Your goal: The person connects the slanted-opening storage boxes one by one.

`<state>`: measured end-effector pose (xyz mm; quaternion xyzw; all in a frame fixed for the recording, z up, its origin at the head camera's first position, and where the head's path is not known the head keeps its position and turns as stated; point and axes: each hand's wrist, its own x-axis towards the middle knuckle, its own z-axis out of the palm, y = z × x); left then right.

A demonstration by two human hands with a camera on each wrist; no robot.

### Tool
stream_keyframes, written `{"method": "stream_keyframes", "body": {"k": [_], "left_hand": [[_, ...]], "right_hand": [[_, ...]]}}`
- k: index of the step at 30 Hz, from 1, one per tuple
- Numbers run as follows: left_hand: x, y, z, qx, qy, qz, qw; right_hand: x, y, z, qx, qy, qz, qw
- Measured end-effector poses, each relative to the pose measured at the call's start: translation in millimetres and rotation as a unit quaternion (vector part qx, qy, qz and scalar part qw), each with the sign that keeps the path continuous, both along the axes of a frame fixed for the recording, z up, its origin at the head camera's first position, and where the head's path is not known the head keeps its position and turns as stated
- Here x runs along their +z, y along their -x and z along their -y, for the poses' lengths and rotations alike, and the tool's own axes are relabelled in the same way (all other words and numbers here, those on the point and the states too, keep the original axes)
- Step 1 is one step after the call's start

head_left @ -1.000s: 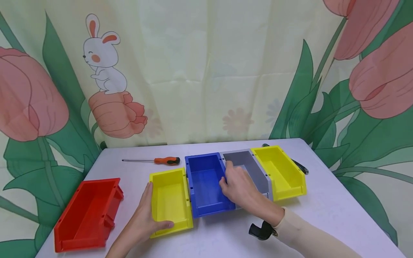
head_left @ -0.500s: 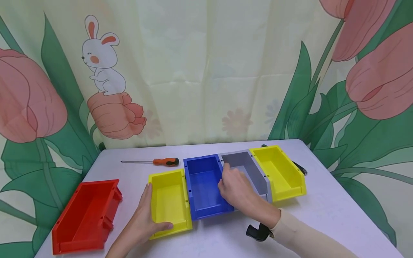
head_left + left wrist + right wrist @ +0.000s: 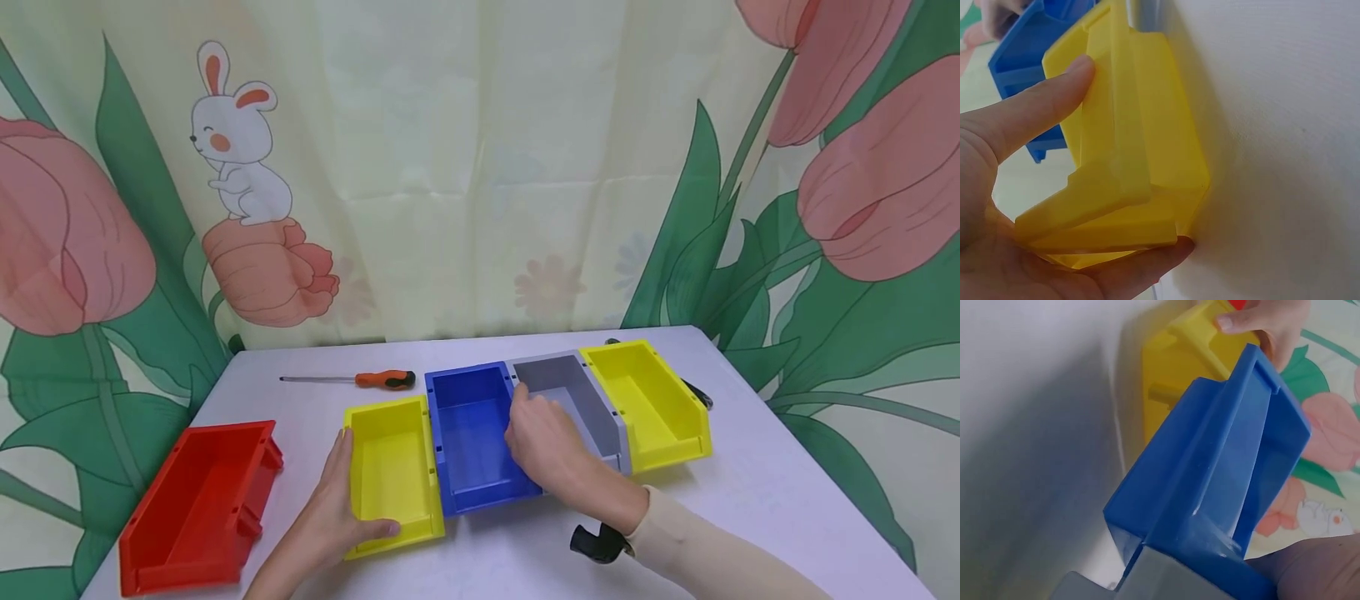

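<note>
My left hand [image 3: 333,508] grips the left yellow bin [image 3: 397,467], its thumb over the low front and its fingers along the left side. In the left wrist view, that bin [image 3: 1116,119] sits between thumb and fingers. My right hand [image 3: 547,437] holds the blue bin [image 3: 472,442] by its right wall, with fingers curled over the edge beside the grey bin [image 3: 592,408]. The blue bin stands right alongside the left yellow bin, slightly farther back. On its other side the grey bin adjoins a second yellow bin [image 3: 652,404].
A red bin [image 3: 202,508] stands apart at the left of the white table [image 3: 780,500]. An orange-handled screwdriver [image 3: 382,380] lies behind the left yellow bin. A dark-handled tool [image 3: 699,393] is partly hidden behind the right yellow bin. A patterned curtain [image 3: 420,167] hangs behind.
The head view has shifted slightly. Both hands keep their holds, and the bins stay in the same arrangement.
</note>
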<state>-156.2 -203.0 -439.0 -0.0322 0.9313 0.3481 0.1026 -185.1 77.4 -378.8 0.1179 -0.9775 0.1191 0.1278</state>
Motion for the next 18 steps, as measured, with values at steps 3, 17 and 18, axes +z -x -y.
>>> {"method": "stream_keyframes", "body": {"k": [3, 17, 18], "left_hand": [[-0.5, -0.3, 0.2, 0.0, -0.003, 0.005, 1.0], [-0.2, 1.3, 0.8, 0.005, -0.008, 0.01, 0.9999], [-0.1, 1.2, 1.2, 0.007, -0.007, 0.012, 0.9999]], "right_hand": [[-1.8, -0.6, -2.7, 0.001, 0.022, 0.004, 0.9998], [-0.7, 0.2, -13.8, 0.018, 0.066, -0.01, 0.9976], [-0.9, 0.3, -13.8, 0.019, 0.067, -0.009, 0.9976]]}}
